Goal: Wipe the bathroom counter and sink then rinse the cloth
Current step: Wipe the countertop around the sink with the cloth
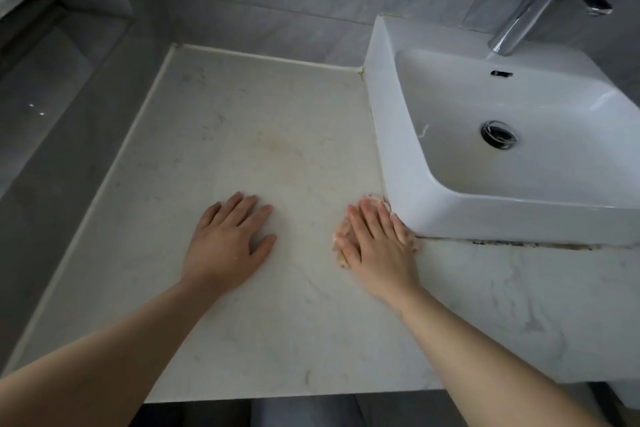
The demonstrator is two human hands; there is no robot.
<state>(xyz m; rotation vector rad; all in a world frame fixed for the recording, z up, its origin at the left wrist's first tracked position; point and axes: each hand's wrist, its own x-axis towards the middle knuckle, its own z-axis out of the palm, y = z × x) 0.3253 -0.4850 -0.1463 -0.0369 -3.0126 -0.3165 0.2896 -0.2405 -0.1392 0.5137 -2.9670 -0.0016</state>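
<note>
Here, right hand (377,243) presses cloth (338,231) beside sink (388,135).

Sink (391,135) right of counter (242,121), faucet (523,21) behind

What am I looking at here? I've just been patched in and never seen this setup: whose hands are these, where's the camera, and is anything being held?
There is no machine here. A person is working with two bare hands, and the single picture comes from a wide-angle camera worn on their head, looking forward and down.

The pale marble surface is the bathroom counter. The left hand lies flat on it with nothing under it. The right hand presses a small cloth flat against the counter, fingers straight, right at the corner of the white sink. Only the cloth's edge shows past the hand.

The sink stands on the counter to the right, with a chrome faucet above it and a drain in its basin. A faint yellowish stain marks the counter further back.
</note>
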